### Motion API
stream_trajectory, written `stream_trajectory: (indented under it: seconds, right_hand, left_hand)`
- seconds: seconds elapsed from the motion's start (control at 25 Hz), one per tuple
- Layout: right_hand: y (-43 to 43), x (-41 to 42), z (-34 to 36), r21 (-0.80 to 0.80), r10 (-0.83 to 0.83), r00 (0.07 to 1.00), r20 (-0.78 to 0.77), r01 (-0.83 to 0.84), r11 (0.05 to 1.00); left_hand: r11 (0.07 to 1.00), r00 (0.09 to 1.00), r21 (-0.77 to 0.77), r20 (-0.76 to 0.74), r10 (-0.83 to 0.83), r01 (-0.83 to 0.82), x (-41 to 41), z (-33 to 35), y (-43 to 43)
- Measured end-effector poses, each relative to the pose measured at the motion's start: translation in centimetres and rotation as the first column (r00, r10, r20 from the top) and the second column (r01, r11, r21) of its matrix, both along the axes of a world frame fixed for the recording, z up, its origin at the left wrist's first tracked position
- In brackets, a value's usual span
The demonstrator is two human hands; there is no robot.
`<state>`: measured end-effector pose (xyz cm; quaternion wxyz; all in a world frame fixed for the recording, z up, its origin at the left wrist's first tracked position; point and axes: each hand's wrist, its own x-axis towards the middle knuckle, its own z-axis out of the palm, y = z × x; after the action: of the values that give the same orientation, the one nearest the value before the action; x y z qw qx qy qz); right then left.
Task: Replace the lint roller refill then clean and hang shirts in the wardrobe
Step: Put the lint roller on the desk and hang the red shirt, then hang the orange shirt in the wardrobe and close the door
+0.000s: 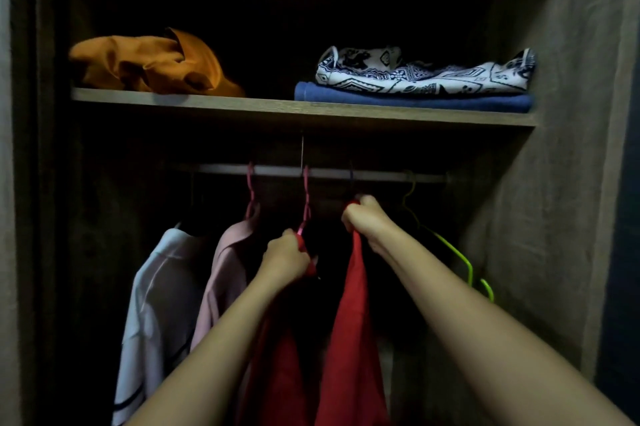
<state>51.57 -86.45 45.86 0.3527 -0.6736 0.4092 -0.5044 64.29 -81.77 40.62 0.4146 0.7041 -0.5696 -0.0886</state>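
Observation:
A red shirt [349,328] hangs in front of me inside the dark wardrobe, under the metal rail [367,174]. My left hand [285,257] is closed on the shirt's left shoulder and on the pink hanger [305,207] whose hook sits over the rail. Higher and to the right, my right hand [363,216] grips the shirt's other shoulder just below the rail. The shirt's middle is lost in shadow. No lint roller is in sight.
A white shirt [156,314] and a pale pink shirt [221,283] hang to the left. An empty green hanger [457,255] hangs at the right. The shelf [277,110] above holds an orange cloth [152,65] and folded patterned [426,73] and blue [412,100] clothes.

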Motion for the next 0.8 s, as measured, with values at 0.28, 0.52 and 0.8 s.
stream_trajectory:
  seconds: [0.28, 0.52, 0.8]
  right_hand:
    - [-3.3, 1.1, -3.6, 0.078, -0.048, 0.997, 0.067, 0.043, 0.996]
    - [1.7, -0.4, -2.8, -0.625, -0.448, 0.846, -0.289, 0.188, 0.758]
    - [6.0, 1.6, 7.0, -0.997, -0.717, 0.694, -0.066, -0.017, 0.076]
  left_hand:
    - [1.0, 1.0, -0.002, -0.005, -0.008, 0.008, 0.3, -0.5, 0.2]
    - [0.887, 0.797, -0.46, 0.548, 0.254, 0.033, 1.0, 2.7, 4.8]
    - [0.563, 0.604, -0.822, 0.495, 0.625, 0.091, 7.8, 19.0, 10.5]
